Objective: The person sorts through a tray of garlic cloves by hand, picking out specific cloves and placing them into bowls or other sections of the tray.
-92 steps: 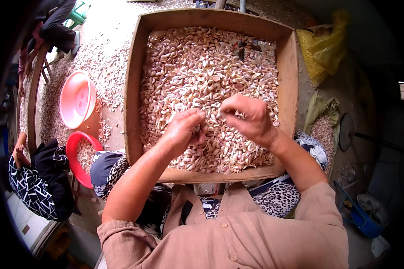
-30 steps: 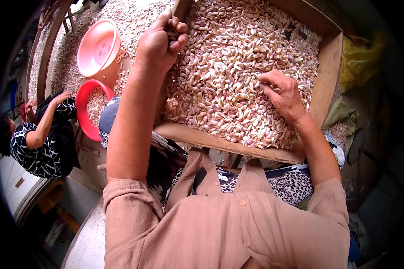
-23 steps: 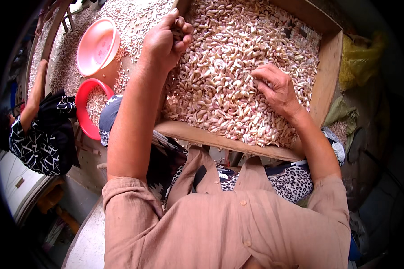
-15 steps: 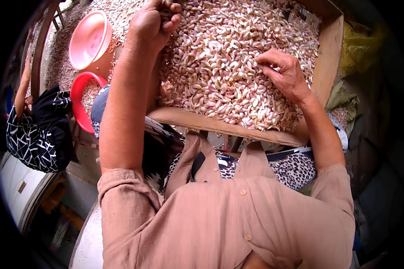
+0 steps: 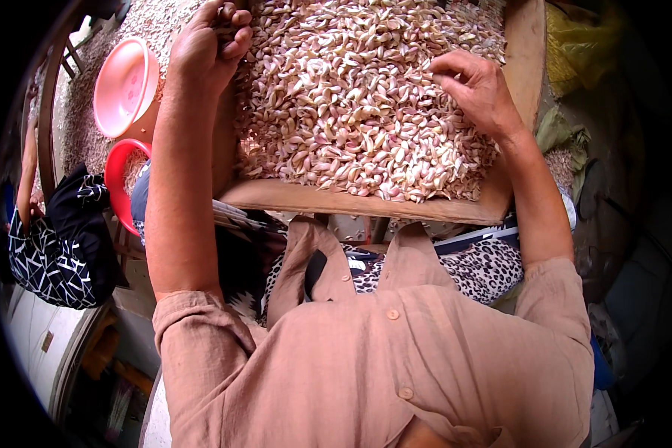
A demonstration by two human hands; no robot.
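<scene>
Count two bare hands in view, both at one wooden tray [image 5: 355,198]. Find the cloves [image 5: 366,112] lying inside it in one deep spread, far too many to number, heaped up to the near wall. Count three tray walls visible: left, near and right. Note the left hand [image 5: 200,54] over the left wall, with fingers curled in toward the palm; cannot tell whether grasping anything, nor whether touching the wood. Note the right hand [image 5: 479,91] over the right part of the cloves, with thumb and forefinger brought together at the tips; cannot tell whether pinching a clove. Record two bare forearms [image 5: 181,187] reaching up from one tan shirt [image 5: 336,366], with three buttons [image 5: 393,314] visible on its front. Count two basins at left: one pink basin [image 5: 123,86], farther away, and one red basin [image 5: 115,187], nearer and partly hidden, with pale bits [image 5: 135,167] inside. Beyond these, register one broad spread of pale litter [image 5: 89,104]. Count one co-worker [image 5: 56,265] at far left, in black-and-white patterned clothing, with one arm extended away. At right, log two sacks: one yellow sack [image 5: 582,56] and, nearer, one greenish sack [image 5: 558,133]. At lower right, note one blue object [image 5: 602,364], mostly hidden, of a kind impossible to tell.
</scene>
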